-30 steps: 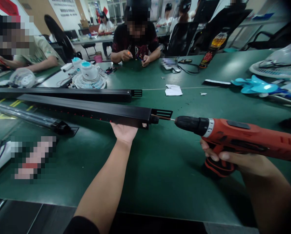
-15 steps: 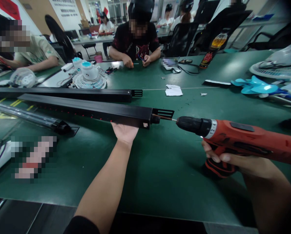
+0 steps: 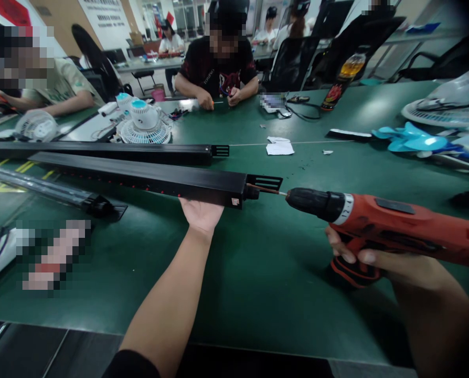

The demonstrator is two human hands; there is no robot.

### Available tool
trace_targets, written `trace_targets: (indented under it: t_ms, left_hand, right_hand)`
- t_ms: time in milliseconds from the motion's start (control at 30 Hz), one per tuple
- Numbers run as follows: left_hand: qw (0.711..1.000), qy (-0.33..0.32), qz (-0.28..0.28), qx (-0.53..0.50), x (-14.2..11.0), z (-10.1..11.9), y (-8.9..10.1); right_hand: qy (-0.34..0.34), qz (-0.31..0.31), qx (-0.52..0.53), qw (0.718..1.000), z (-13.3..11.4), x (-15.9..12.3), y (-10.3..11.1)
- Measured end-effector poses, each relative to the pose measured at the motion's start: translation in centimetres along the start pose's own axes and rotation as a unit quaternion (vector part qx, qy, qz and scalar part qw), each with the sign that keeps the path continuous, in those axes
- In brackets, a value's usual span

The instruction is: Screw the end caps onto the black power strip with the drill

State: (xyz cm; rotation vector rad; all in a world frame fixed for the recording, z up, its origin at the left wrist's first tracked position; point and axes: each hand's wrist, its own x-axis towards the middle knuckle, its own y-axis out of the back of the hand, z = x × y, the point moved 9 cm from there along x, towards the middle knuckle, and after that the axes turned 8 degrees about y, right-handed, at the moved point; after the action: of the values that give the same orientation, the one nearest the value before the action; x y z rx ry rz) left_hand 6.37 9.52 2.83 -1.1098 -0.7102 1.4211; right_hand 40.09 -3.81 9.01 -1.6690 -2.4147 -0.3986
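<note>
My left hand [image 3: 202, 214] supports a long black rectangular bar [image 3: 151, 178] from below near its right end; the fingers are hidden under or behind it. Small red dots run along the bar's lower edge, and a slotted black bracket [image 3: 272, 182] sticks out of its end. The red cordless drill [image 3: 400, 223] is in my right hand [image 3: 380, 261], fingers wrapped round the handle. From its black chuck a long thin bit [image 3: 272, 191] reaches to the end of the bar, beside the bracket. Whether the tip sits in a screw cannot be seen.
Behind lies another black bar [image 3: 159, 152]. At the left are a clear-wrapped piece [image 3: 57, 190], a blurred-out item [image 3: 57, 254] and white fan parts [image 3: 146, 123]. Paper scraps [image 3: 280, 146], blue fan blades [image 3: 411, 139] and a bottle [image 3: 344, 79] lie beyond. A co-worker [image 3: 219, 68] sits opposite.
The drill and its bit have shifted slightly to the right. The bar's end has moved a touch to the right too, while my left hand stays beneath it.
</note>
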Motion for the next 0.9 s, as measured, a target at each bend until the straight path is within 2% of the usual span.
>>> trace_targets:
  t_ms: [233,400,633,900]
  left_hand:
    - [1.000,0.003,0.009,0.002,0.03,-0.08,-0.07]
    - [1.000,0.009,0.016,-0.004,-0.17,-0.16,-0.28]
    - [1.000,0.008,0.025,-0.014,-0.20,-0.05,-0.27]
    - [0.999,0.012,0.044,-0.023,-0.36,-0.03,-0.18]
  right_hand:
    - [0.010,0.032,-0.016,0.999,0.67,-0.51,1.02]
    - [-0.008,-0.001,0.004,1.000,0.57,-0.24,0.12]
    - [-0.001,0.027,-0.012,1.000,0.57,-0.32,0.68]
    - [0.017,0.020,-0.002,1.000,0.03,-0.02,0.39]
